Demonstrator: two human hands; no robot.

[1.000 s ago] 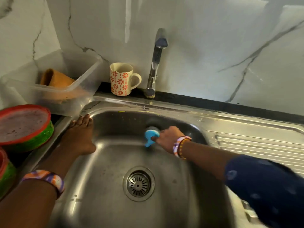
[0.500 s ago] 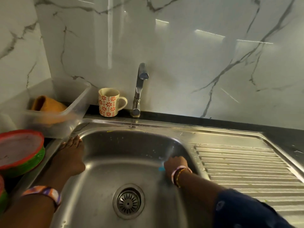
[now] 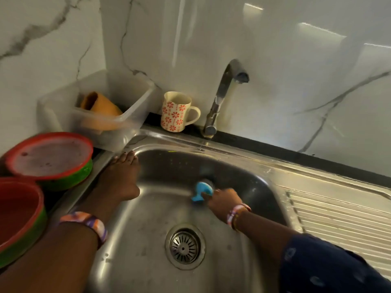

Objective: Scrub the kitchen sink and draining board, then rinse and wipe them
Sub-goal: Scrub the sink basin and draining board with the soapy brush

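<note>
The right hand (image 3: 223,203) grips a blue scrubber (image 3: 202,192), fingers curled round its handle, and presses the head against the back wall of the sink (image 3: 135,246) above the drain (image 3: 184,246). Half a second ago the scrubber sat further right, near the corner by the draining board (image 3: 342,216), and was almost hidden behind the hand; a second ago it was about where it is now. That is one stroke out and back along the back wall. The left hand (image 3: 121,176) has not shifted: it lies flat, fingers straight and together, on the sink's left rim and wall, bracing.

Judgement: scrubbing of the basin is in progress. The draining board appears untouched, though motion blur makes its surface hard to read. The tap (image 3: 224,96) shows no running water, so rinsing has not begun.

Writing: none legible. The mug (image 3: 175,112) bears a red flower pattern only; the bowls (image 3: 50,157) and tub (image 3: 101,106) carry no visible label.
</note>
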